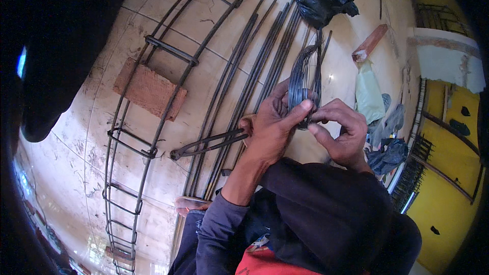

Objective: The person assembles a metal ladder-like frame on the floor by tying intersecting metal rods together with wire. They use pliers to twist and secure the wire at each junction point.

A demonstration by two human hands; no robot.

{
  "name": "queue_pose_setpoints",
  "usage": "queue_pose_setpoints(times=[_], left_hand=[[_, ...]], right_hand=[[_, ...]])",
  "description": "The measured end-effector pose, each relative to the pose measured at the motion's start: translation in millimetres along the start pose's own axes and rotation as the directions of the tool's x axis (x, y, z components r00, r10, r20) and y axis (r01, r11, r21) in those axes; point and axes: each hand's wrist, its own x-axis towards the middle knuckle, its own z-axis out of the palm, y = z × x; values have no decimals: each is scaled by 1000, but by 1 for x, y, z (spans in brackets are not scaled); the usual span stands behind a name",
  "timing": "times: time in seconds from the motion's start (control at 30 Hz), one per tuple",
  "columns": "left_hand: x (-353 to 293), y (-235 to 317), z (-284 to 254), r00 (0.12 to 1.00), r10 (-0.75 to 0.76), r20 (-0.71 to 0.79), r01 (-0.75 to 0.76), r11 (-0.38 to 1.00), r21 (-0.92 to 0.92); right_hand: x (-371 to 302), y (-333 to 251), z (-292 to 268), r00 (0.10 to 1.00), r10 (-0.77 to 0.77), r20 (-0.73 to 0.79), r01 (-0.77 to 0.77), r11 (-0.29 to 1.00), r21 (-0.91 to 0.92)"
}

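Note:
A looped bundle of thin dark tie wire (301, 74) is gripped in my left hand (277, 122), thumb pressed over its lower end. My right hand (345, 131) is closed beside that end, thumb and forefinger pinched at the wire; the single strand between them is too fine to make out. Dark metal pincers (206, 144) stick out to the left of my left hand, handles toward its curled fingers. Whether those fingers hold the handles is partly hidden. Beneath the pincers run several long steel bars (244, 81) on the tiled floor.
At left a long rebar cage (172, 99) with square stirrups rests over a brick (150, 89). A black plastic bag (323, 0) lies beyond the wire. Another brick (371, 42) and a pale green bag (369, 91) are at right, near a yellow wall (448, 214).

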Motion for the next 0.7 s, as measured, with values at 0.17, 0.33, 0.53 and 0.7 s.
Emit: queue_pose_setpoints(times=[0.17,0.33,0.53,0.7], left_hand=[[0,-4,9,999,-10,46,18,985,-174],[5,-17,10,995,-5,102,23,985,-172],[3,-5,6,997,3,77,7,993,-118],[-7,-8,10,995,104,-5,-98,952,290]], right_hand=[[-4,-12,1,989,108,-102,-115,991,-62],[-17,-21,0,932,287,-220,-294,956,2],[-26,-19,-2,863,421,-280,-359,900,246],[-33,-7,-4,918,278,-283,-345,912,-224]])
